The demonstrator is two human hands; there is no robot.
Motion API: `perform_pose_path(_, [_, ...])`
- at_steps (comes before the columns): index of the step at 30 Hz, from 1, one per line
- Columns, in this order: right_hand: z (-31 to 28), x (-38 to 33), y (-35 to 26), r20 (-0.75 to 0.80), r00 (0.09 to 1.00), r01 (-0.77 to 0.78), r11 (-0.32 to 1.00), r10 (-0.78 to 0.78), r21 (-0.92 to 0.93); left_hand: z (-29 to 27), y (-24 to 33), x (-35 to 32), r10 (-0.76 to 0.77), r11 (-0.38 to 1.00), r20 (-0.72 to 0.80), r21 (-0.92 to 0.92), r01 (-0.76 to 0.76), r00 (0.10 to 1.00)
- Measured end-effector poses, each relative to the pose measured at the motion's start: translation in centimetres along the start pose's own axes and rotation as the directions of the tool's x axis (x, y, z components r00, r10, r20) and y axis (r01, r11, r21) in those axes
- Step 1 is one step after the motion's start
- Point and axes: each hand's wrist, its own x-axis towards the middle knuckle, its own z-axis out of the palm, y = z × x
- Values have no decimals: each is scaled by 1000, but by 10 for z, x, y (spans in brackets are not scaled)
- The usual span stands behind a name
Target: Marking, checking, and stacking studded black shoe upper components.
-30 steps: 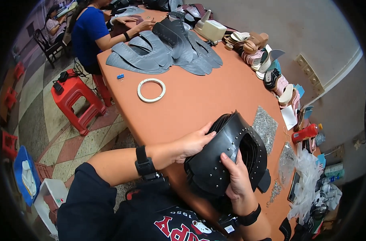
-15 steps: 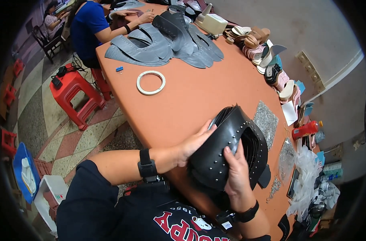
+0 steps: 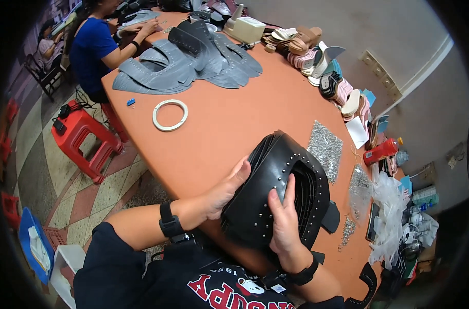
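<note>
A thick stack of black leather shoe uppers [image 3: 268,159], edged with small silver studs round an oval opening, is held tilted over the near edge of the table. My left hand [image 3: 225,194] grips the stack's left side, thumb up along the layered edges and its other fingers hidden behind. On the front, my right hand [image 3: 286,224] clasps the lower part, with fingertips at the opening. Two dark flat pieces, one a black leather piece [image 3: 330,217], show beside the stack on the table. A curved studded black strip [image 3: 365,286] lies at the lower right.
Grey studded uppers [image 3: 157,69] are piled on the orange table [image 3: 214,121], near a tape roll [image 3: 170,115]. Bags of silver studs [image 3: 324,149], a red bottle [image 3: 382,151] and stacked soles [image 3: 342,95] line the right. A co-worker [image 3: 92,49] sits far left, behind a red stool [image 3: 87,136].
The stack has turned a little in my hands, its layered top edges now showing more. My left thumb has shifted along its side. The whole view has swung slightly to the right.
</note>
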Motion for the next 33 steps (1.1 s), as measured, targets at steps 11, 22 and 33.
perform_pose_path(11, [-10,-2,5,46,997,62,994,-58,-91,6,-5,-4,-91,994,-23,-62,90,996])
perform_pose_path(22, [-21,0,11,45,998,-53,998,51,29,-10,-14,-4,19,998,-48,-64,-22,999])
perform_pose_path(33, [-19,-8,0,114,993,-7,992,21,-125,16,11,-6,-30,937,-137,340,76,990])
